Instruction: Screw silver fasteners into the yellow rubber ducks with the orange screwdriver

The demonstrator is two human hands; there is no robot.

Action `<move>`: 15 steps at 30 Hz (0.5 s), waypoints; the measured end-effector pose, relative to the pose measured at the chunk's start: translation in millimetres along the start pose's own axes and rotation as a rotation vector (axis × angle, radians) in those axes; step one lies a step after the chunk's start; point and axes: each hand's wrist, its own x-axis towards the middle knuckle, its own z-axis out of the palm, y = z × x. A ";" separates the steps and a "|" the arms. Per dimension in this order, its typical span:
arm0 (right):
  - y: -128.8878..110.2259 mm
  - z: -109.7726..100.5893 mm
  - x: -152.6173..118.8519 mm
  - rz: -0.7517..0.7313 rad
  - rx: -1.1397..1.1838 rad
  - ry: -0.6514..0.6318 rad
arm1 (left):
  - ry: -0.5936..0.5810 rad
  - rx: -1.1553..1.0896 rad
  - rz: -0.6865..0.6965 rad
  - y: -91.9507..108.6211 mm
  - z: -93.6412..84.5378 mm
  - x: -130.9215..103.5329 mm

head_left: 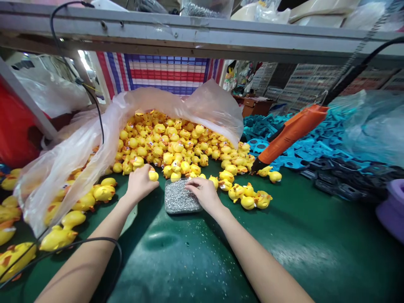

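Observation:
My left hand (141, 183) is closed around a small yellow toy duck (153, 175) at the near edge of the duck pile (170, 143). Just right of it sits a shallow clear tray (183, 211) filled with small silver metal pieces that look like screws (178, 195). My right hand (206, 195) is over the tray's right side, thumb and fingers drawn together at the metal pieces. Whatever is between those fingertips is too small to make out. Several ducks (249, 195) lie to the right of this hand.
An orange electric screwdriver (292, 134) hangs from a coiled cord on the right. Behind it are turquoise plastic parts (293, 155) and black parts (341, 181). A purple container (393, 206) stands far right. Clear plastic sheeting (78, 164) and a black cable (94, 240) lie on the left.

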 end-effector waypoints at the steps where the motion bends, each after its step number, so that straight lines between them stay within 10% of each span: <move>1: 0.0 0.3 0.5 0.013 0.064 0.025 | -0.008 -0.193 -0.081 5.2 -6.1 -7.3; 7: -13.3 4.8 -4.1 0.074 0.398 0.074 | -0.284 -1.276 -0.299 41.4 -16.9 -58.0; 15: -43.4 7.2 -21.4 -0.002 0.517 -0.051 | -0.475 -1.405 -0.293 51.8 -2.8 -75.6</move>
